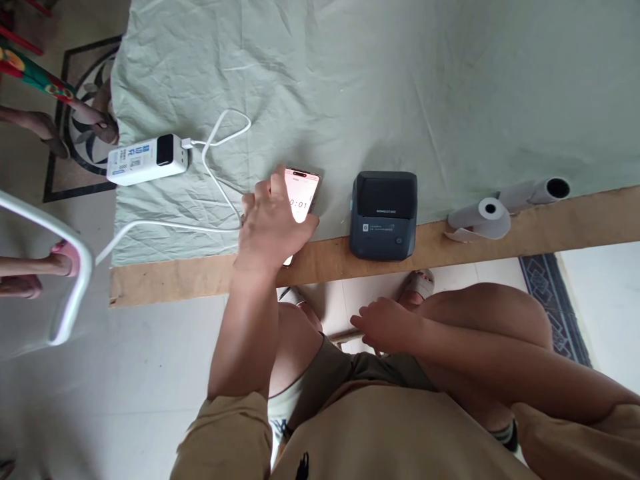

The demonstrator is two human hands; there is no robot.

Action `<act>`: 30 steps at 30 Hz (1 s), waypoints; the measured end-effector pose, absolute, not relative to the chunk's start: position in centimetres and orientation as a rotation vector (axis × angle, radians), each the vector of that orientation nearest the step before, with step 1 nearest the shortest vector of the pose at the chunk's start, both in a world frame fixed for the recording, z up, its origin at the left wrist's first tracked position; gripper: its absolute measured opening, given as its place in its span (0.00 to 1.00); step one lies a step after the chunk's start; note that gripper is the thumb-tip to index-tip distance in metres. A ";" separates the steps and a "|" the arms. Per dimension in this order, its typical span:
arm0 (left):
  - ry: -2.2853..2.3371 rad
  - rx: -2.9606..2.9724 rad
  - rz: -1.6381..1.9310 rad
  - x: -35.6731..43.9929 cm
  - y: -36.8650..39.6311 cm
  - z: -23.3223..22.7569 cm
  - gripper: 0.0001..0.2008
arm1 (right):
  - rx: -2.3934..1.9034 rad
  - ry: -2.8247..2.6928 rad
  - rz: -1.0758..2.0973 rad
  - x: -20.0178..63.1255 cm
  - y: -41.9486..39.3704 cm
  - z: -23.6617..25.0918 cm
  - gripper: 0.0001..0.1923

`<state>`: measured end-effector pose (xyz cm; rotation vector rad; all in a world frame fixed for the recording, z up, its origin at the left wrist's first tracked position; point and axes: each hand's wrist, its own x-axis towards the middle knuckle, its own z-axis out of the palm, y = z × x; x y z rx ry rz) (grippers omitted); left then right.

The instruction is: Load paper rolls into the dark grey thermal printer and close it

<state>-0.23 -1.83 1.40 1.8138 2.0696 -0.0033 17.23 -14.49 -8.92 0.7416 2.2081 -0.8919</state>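
Fingers: those of the left hand (273,223) lie spread and slightly curled over a lit phone (304,200), covering its near half; those of the right hand (385,325) are loosely curled, gripping nothing, resting down by the knees.
Cloth: a pale green sheet (375,80), creased, covers most of the board.
Board: a bare wooden edge (575,223) runs along the near side, uncovered by the sheet.
Printer: a dark label printer (383,213) stands just right of the phone, at the near edge of the sheet.
Power bank: a white power bank (147,159) lies well left of the phone, near the sheet's left edge.
Cable: a white cable (215,150) loops from the power bank towards the left hand; its end is hidden under the hand.
Paper rolls: two paper rolls (487,217) lie touching, right of the printer.
Phone: flat on the sheet, between cable and printer, screen up, showing digits.
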 end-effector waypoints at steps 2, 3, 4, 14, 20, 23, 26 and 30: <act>2.110 1.795 -0.002 0.1 -1.9 1.3 0.43 | 0.751 2.214 -0.902 17.2 -14.5 -9.1 0.19; 2.123 1.784 -0.009 0.2 -1.9 1.2 0.43 | 0.757 2.218 -0.910 17.2 -14.4 -9.2 0.19; 2.134 1.773 -0.016 0.2 -1.8 1.0 0.44 | 0.767 2.224 -0.919 17.2 -14.4 -9.2 0.19; 2.149 1.698 0.258 -2.2 -2.1 0.2 0.43 | 0.720 2.981 -1.574 19.8 -11.0 -0.5 0.11; 1.705 2.089 0.766 -0.3 -4.6 0.0 0.22 | 2.237 3.167 -0.517 20.2 -6.3 1.5 0.10; 1.601 2.144 0.692 1.4 -5.9 -1.0 0.25 | 2.495 2.839 -0.429 19.5 -4.6 -0.6 0.17; 1.629 2.139 0.492 2.4 -6.9 -1.9 0.32 | 2.569 2.679 -0.515 19.1 -4.0 -2.8 0.22; 1.521 2.131 0.415 2.6 -7.8 -2.4 0.37 | 2.631 2.701 -0.610 19.3 -4.0 -4.1 0.20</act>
